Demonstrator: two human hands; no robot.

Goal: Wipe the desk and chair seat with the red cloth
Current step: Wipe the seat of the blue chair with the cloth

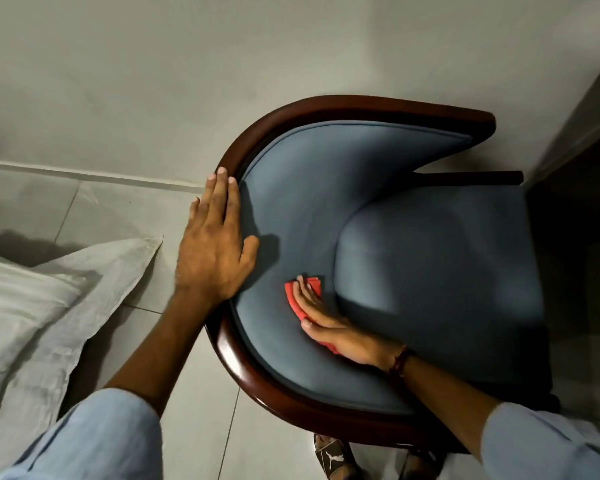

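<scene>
Blue chair (440,271) on floor (194,393), wall (222,64) at 12.
Rim (230,157) at 9: left hand (215,247) flat, grip spread; right hand (326,327), fingers straight, presses cloth (291,296) on padding (291,202); pillow (32,306) at 8.

Pale tiled floor (194,393) carries the chair (243,368): dark wood frame, blue upholstery. Sandalled foot (333,457) on the tiles just beside the frame. White bedding (32,306) covers tiles at left; contact not determinable. Red cloth (291,295) lies on the blue padding beside the seat cushion (440,282).
</scene>
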